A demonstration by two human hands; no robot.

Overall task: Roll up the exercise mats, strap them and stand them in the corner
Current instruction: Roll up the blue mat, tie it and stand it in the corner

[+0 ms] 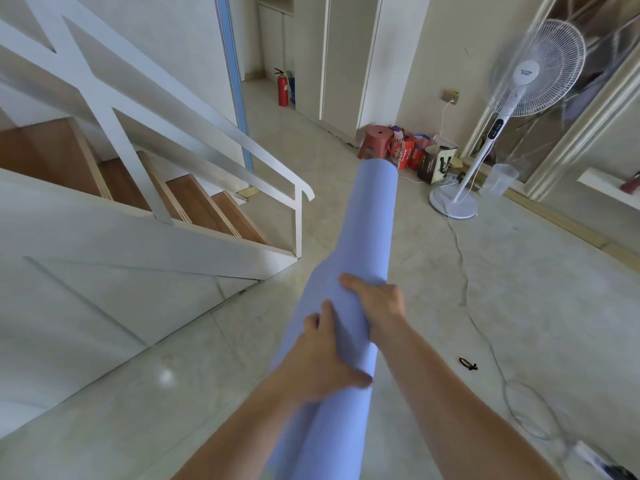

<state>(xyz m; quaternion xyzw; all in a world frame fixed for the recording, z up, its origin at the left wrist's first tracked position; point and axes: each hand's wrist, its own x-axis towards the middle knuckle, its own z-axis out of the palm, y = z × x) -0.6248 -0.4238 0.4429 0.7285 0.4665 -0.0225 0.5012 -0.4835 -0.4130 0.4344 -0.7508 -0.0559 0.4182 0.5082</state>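
Rolled blue mat (372,216) is held off the floor, pointing away from the person, its near end cut off by the bottom edge. The left hand (323,358) (slightly blurred) clasps the roll from the left. The right hand (379,301) grips it farther along, thumb across the top, its fingers hidden beneath. A small black strap (468,363) lies apart on the pale tiled floor (519,289); its form is hard to make out. A white staircase (145,188) stands left. A pedestal fan (538,69), a red stool (375,140) and bags (415,154) stand by the far wall.
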